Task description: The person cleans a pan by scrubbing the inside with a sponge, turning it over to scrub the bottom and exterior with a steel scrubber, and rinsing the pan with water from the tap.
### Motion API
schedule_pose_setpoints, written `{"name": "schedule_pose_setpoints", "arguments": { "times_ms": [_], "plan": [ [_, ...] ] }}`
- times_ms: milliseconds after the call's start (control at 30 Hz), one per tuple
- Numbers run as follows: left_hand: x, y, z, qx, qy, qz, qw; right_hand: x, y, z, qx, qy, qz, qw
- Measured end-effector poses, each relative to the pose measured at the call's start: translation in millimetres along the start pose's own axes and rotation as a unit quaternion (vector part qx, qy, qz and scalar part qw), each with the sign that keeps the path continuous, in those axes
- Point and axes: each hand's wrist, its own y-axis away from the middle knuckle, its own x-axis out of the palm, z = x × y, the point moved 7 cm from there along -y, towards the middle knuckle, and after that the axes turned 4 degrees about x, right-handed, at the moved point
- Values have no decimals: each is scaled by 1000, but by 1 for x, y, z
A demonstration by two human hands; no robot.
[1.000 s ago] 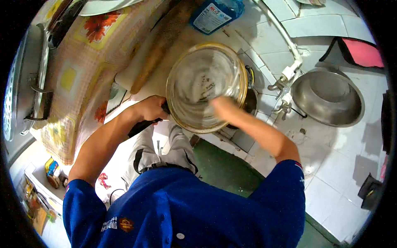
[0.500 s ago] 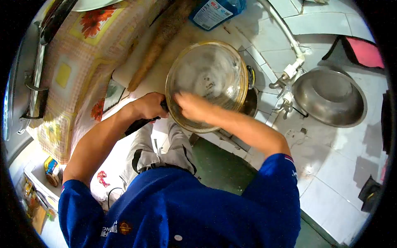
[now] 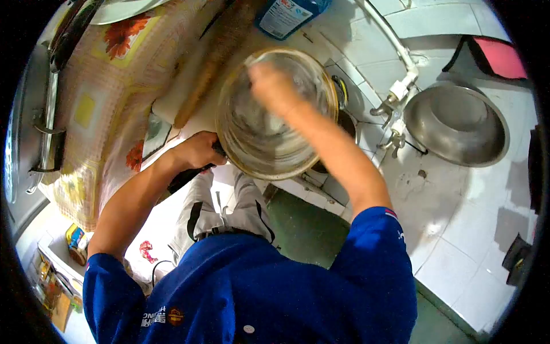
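Note:
A round pan [image 3: 278, 152] with a gold-brown rim is tilted in front of me, its inside greyish with whitish streaks that look like suds. My left hand [image 3: 197, 150] is closed round its black handle at the lower left. Inside the pan, near the upper left rim, my right hand [image 3: 272, 86] is curled and smeared by motion. What its fingers hold, if anything, I cannot make out. Partly hidden behind the pan on the right is a dark metal vessel [image 3: 347, 127].
A steel basin [image 3: 458, 129] stands right, beside taps [image 3: 392, 117] on a white pipe. A blue bottle [image 3: 286, 18] is at the back. Left of the pan lie a long brown object [image 3: 200, 94] and a checked, flowered cloth [image 3: 86, 143]. A pink-and-black item [image 3: 501, 57] is far right.
My right hand has moved from the pan's lower left up towards its far rim. The left hand still grips the handle; the pan appears slightly further left and up.

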Motion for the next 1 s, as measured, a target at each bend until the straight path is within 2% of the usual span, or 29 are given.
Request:
{"name": "schedule_pose_setpoints", "arguments": {
  "times_ms": [67,133,167,233,267,300,333,367,400,433,467,567,600,633,667,700,733,767,800,833,867,900,933,967,1000],
  "plan": [
    [-2,3,1,14,24,-5,1000,-40,23,-57,106,131,15,986],
    [-5,2,0,32,49,-10,998,-10,83,-91,112,234,137,956],
    [-4,-1,2,36,36,-6,999,14,111,-75,116,233,225,939],
    [-1,-1,2,35,21,-3,999,75,131,-13,7,142,386,912],
    [2,-1,-2,42,-18,-6,999,82,114,24,-28,6,350,936],
    [2,-1,-7,49,-60,-9,997,71,83,45,-28,-44,258,965],
    [1,2,-5,-13,-65,-17,998,55,50,43,-6,-110,143,984],
    [4,3,-2,-17,-68,-11,998,21,23,35,30,-72,80,994],
    [4,2,1,-18,-44,-2,999,-2,9,1,19,-36,-27,999],
    [4,3,3,-18,-16,2,1000,-11,9,-49,139,27,-11,990],
    [3,5,3,-15,-13,1,1000,-26,28,-72,87,108,-40,989],
    [-3,5,1,2,30,-25,999,27,122,-101,148,209,184,949],
    [-2,1,2,17,12,-15,1000,57,145,-77,53,169,233,956],
    [2,-3,1,32,-11,-2,999,68,142,-31,83,-6,310,947],
    [2,-5,-1,34,-16,-2,999,67,122,11,70,-61,310,946],
    [0,-6,-5,54,-64,-18,996,63,96,37,-75,-87,125,985],
    [1,-5,-6,69,-110,-29,991,70,65,35,-48,-107,120,986],
    [5,-3,-8,64,-112,-22,991,39,40,29,-46,-32,-11,998],
    [5,1,-8,27,-79,-18,996,-8,23,20,-5,14,-31,999],
    [3,4,-6,-7,-46,-21,999,-18,17,-25,45,120,-29,991],
    [2,5,-3,-10,-25,-19,999,-35,33,-56,113,115,-9,987],
    [0,5,-2,-6,-22,-21,1000,-16,56,-104,95,201,86,971],
    [-2,5,-2,5,-11,-22,1000,-21,89,-80,91,170,151,970],
    [-2,5,-1,12,2,-21,1000,8,119,-82,133,175,217,951],
    [0,5,0,12,8,-19,1000,42,136,-59,76,134,307,939]
  ]
}}
